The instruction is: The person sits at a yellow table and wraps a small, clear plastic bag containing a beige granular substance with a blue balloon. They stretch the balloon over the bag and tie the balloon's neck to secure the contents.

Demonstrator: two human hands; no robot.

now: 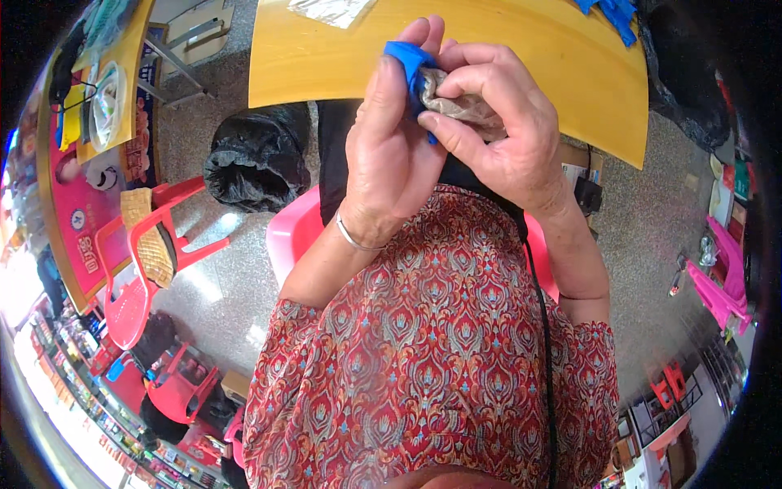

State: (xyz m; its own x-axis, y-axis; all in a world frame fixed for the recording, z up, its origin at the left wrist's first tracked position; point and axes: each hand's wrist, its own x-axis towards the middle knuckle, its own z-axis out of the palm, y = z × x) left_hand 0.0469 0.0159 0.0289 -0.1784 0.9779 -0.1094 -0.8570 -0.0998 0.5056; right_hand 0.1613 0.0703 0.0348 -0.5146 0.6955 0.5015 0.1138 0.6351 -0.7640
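Note:
Above the near edge of the yellow table (pixel 318 61), my two hands are close together. Between the thumb and fingers of my left hand (pixel 383 155) is a small folded piece of blue, thin material (pixel 410 59); I cannot tell if it is cloth or plastic. My right hand (pixel 521 134) is closed round a crumpled greyish-beige cloth (pixel 468 107), its thumb and index finger pinching near one end. That cloth touches the blue piece or sits partly inside it; which one is hidden by the fingers.
More blue pieces (pixel 612 16) lie at the table's far right, and a clear plastic sheet (pixel 334 8) at its far edge. A black bag (pixel 257 159) stands on the floor left of the table. Further left is a red chair (pixel 130 306); a dark bag (pixel 688 90) hangs at right.

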